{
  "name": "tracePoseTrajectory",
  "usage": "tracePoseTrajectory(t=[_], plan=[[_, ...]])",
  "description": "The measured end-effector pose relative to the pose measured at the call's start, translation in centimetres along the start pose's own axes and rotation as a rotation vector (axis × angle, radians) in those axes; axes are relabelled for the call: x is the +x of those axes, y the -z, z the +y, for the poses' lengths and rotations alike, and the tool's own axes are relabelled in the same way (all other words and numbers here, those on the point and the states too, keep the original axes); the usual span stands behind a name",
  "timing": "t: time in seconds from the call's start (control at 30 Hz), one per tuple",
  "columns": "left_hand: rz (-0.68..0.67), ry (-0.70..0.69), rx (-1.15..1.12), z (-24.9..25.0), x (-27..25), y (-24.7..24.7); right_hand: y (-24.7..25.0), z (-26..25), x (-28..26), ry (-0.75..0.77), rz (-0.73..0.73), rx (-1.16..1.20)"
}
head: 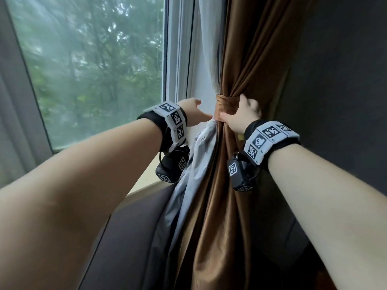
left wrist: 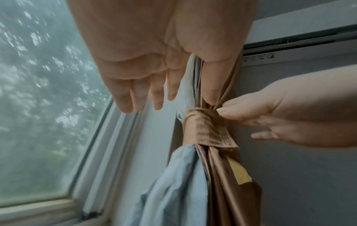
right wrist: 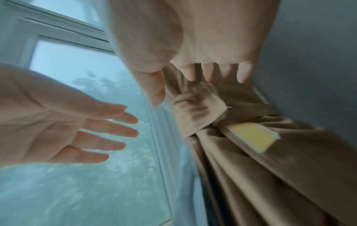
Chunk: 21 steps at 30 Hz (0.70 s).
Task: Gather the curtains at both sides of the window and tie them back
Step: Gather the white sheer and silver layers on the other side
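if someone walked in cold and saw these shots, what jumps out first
The brown curtain right of the window, cinched at its middle by a matching tie-back, with pale lining spilling out below. The right hand rests against the tie-back, fingers extended; the left hand hangs open beside it, apart from the fabric. A yellow tag hangs under the band.

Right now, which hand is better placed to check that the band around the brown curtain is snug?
The right hand: its fingers already rest on the tie band gathering the brown curtain. The left hand hangs open beside it, toward the window.
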State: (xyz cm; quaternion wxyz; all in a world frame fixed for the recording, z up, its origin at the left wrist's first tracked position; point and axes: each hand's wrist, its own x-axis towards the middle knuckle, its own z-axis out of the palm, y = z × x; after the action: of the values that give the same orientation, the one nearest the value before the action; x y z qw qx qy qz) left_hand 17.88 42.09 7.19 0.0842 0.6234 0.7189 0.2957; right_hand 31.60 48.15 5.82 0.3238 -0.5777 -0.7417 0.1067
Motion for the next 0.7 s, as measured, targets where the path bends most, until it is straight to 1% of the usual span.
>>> tracePoseTrajectory(t=[0.07,0.17,0.27,0.37,0.43,0.53,0.7], plan=[[0.041,0.033,0.091,-0.4,-2.9,1.9,0.1,-2.3,-1.9,0.14,-0.037,-0.078],[0.101,0.128,0.159,-1.6,-8.0,5.1,0.2,-6.2,-5.0,0.293,-0.15,-0.118],[0.197,0.248,0.245,-3.9,-14.0,8.5,-0.5,-10.4,-8.2,0.422,-0.238,-0.104],[0.276,0.392,0.357,-6.8,-21.4,12.2,-1.5,-15.9,-12.8,0.55,-0.3,-0.057],[0.301,0.508,0.415,-8.8,-26.8,14.9,-2.1,-19.9,-16.4,0.637,-0.375,-0.022],[0.386,0.694,0.448,-11.7,-35.5,19.5,-3.4,-26.2,-22.8,0.794,-0.476,0.023],[0.553,0.989,0.472,-14.9,-51.0,26.0,-4.6,-36.4,-35.6,1.025,-0.606,0.067]])
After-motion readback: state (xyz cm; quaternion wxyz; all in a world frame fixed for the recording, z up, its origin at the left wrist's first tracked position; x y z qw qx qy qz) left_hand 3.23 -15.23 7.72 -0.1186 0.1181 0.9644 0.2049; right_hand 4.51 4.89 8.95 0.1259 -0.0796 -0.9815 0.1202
